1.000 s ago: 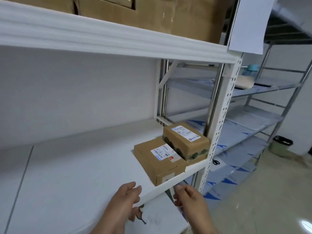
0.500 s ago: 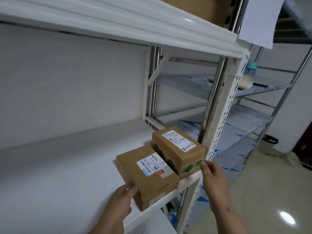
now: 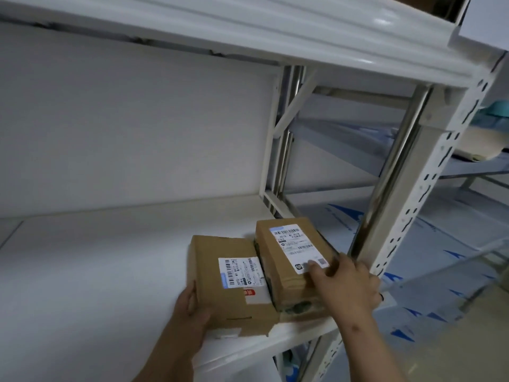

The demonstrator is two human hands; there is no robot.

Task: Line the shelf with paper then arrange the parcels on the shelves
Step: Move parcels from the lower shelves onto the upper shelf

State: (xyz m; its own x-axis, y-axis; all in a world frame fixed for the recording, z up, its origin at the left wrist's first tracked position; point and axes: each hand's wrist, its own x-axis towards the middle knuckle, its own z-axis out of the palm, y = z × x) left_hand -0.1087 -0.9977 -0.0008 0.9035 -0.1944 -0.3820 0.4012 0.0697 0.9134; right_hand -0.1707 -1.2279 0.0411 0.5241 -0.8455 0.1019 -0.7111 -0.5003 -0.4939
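Nearest the camera, the person's two forearms reach in from the bottom edge toward the front right corner of a white shelf (image 3: 96,271). The left hand (image 3: 190,310) lies against the near left side of the flatter parcel (image 3: 228,282), its thumb up along the cardboard edge and the palm cupping the near corner; the other fingers are hidden beneath the box, so how far they curl cannot be told. The right hand (image 3: 344,285) holds the taller parcel (image 3: 292,260), its fingers laid over the top near end and reaching onto the white shipping label, the rest of the hand wrapping the box's right side. The two brown cardboard parcels sit side by side and touching, both resting on the shelf at its front right end, the taller one just beside the perforated white upright (image 3: 429,172). The flatter parcel carries a white barcode label with a small red sticker below it, and its near corner juts slightly over the shelf's front lip. The shelf surface looks pale and smooth; whether paper covers it cannot be told. Above, the white underside and front beam of the upper shelf (image 3: 248,31) spans the view. Farther off to the right stands a grey metal rack (image 3: 358,128), whose lower levels carry sheets with blue markings, and a pale bundle (image 3: 479,144) rests on one of its shelves.
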